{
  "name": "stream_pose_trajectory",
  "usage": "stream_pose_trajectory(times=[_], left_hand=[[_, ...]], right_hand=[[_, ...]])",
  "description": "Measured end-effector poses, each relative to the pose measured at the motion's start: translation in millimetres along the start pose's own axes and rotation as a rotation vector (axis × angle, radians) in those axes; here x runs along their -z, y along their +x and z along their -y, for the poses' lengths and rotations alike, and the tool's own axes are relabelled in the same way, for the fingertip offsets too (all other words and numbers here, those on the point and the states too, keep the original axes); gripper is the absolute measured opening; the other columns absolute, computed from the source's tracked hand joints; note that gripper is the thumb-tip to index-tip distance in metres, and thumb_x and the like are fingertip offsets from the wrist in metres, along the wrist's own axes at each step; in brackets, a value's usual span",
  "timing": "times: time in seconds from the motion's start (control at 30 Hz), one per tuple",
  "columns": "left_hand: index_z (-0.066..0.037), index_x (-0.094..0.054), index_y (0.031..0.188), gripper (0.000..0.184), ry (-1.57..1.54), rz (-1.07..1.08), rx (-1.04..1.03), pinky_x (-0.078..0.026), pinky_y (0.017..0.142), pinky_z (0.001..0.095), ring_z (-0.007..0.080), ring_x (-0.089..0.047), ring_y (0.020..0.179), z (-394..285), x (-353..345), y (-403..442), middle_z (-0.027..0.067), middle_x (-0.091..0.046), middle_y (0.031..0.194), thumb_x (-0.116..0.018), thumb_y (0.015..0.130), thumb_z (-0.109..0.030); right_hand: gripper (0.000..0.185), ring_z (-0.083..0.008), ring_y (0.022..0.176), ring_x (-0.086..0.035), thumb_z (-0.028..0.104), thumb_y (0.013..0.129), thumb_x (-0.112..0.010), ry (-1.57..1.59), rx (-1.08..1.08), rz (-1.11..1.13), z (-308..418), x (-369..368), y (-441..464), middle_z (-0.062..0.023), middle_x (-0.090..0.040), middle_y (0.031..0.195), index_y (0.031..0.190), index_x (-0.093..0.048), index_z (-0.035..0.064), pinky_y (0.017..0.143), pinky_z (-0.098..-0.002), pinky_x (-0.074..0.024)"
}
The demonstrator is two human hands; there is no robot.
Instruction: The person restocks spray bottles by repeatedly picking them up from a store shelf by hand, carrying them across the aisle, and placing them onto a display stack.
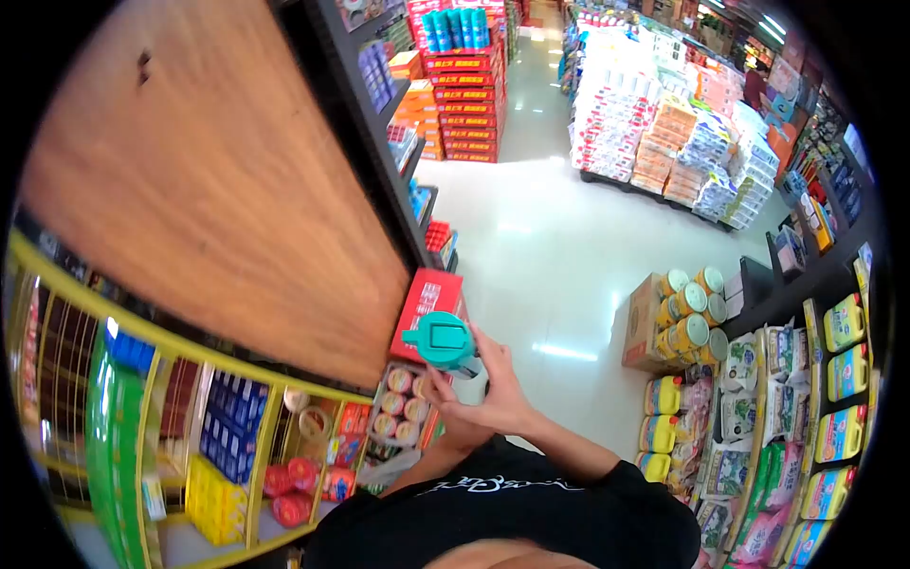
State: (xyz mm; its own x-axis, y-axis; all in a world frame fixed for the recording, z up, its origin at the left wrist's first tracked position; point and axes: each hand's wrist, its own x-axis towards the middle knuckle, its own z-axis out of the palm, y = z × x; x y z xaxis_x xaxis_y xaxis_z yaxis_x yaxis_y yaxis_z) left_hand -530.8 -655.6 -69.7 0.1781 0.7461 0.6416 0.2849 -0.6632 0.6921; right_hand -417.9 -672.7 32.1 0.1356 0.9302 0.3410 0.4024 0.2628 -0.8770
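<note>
Starting at the far left, green packs (109, 446) stand behind the yellow rack's bars, then blue boxes (232, 412) sit above yellow packs (213, 503), all below a broad wooden panel (218, 190). On we go to the red packs (289, 488), then a cluster of lidded jars (392, 403), with a red box (427, 294) just beyond. And here's the bottle (444, 339), teal lid facing up, near the centre of the view, beside the red box and over the jars' edge! The left hand (447, 406) grips it from the near side, partly covered; the right hand (502, 387) clasps its right side, fingers reaching up along the lid. Both arms come in past a black shirt (493, 517). Across the pale floor (536, 242), a big stack of wrapped packs (616, 114) sits farther off. Over to the right, yellow tins (681, 305) crowd beside a carton (640, 322), with yellow jugs (844, 379) lined up at the far edge.
</note>
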Motion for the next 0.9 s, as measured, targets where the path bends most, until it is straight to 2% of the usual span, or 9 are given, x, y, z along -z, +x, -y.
stream_pose_trajectory(times=[0.1,0.17,0.33,0.43,0.77,0.9], left_hand=[[0.012,-0.015,0.153,0.111,-0.232,0.026,0.093,-0.026,0.114,0.0556,0.0421,-0.031,0.138,26.2,-62.0,58.1,0.0277,-0.024,0.149,-0.081,0.077,-0.035],[0.012,-0.014,0.153,0.112,-0.311,0.055,0.114,-0.026,0.115,0.0555,0.0431,-0.028,0.139,41.4,-97.0,97.4,0.0287,-0.023,0.15,-0.081,0.077,-0.035],[0.012,-0.01,0.154,0.114,-0.262,0.187,-0.044,-0.024,0.115,0.0553,0.0455,-0.022,0.142,57.6,-167.0,203.2,0.0311,-0.019,0.152,-0.08,0.077,-0.035],[0.012,-0.008,0.155,0.116,-0.251,0.233,-0.084,-0.023,0.116,0.0551,0.047,-0.019,0.144,70.9,-214.4,256.4,0.0326,-0.017,0.153,-0.08,0.077,-0.036],[0.009,-0.009,0.156,0.115,-0.189,0.207,-0.071,-0.026,0.116,0.0541,0.0433,-0.022,0.144,140.3,-401.1,418.2,0.0292,-0.019,0.154,-0.081,0.076,-0.032],[0.008,-0.01,0.156,0.114,-0.188,0.171,-0.058,-0.027,0.116,0.0537,0.0414,-0.025,0.144,162.7,-470.1,489.5,0.0275,-0.02,0.154,-0.081,0.076,-0.03]], right_hand=[[0.112,-0.0402,0.124,-0.043,0.028,0.066,-0.087,-0.042,-0.096,-0.062,-22.0,32.5,62.1,-0.0237,-0.042,0.148,0.154,-0.026,-0.0019,0.11,-0.0479,-0.0342],[0.114,-0.0396,0.126,-0.042,0.027,0.066,-0.088,-0.094,-0.072,-0.09,-39.1,54.9,104.8,-0.0236,-0.041,0.148,0.155,-0.023,-0.0008,0.109,-0.048,-0.0353],[0.115,-0.0389,0.127,-0.041,0.026,0.067,-0.087,-0.185,-0.044,-0.224,-92.3,105.8,193.1,-0.0237,-0.042,0.144,0.155,-0.019,-0.0024,0.109,-0.0483,-0.0355],[0.113,-0.0387,0.126,-0.041,0.025,0.068,-0.085,-0.128,-0.059,-0.27,-124.5,138.0,244.4,-0.0237,-0.043,0.142,0.155,-0.018,-0.0036,0.108,-0.0485,-0.0356],[0.112,-0.0372,0.122,-0.04,0.029,0.068,-0.084,-0.073,-0.069,-0.16,-257.5,259.4,435.6,-0.0233,-0.043,0.141,0.155,-0.02,-0.0025,0.106,-0.0474,-0.0362],[0.111,-0.0365,0.12,-0.04,0.033,0.07,-0.084,-0.076,-0.002,-0.168,-297.8,308.8,517.9,-0.0221,-0.044,0.141,0.155,-0.021,-0.0014,0.106,-0.047,-0.0363]])
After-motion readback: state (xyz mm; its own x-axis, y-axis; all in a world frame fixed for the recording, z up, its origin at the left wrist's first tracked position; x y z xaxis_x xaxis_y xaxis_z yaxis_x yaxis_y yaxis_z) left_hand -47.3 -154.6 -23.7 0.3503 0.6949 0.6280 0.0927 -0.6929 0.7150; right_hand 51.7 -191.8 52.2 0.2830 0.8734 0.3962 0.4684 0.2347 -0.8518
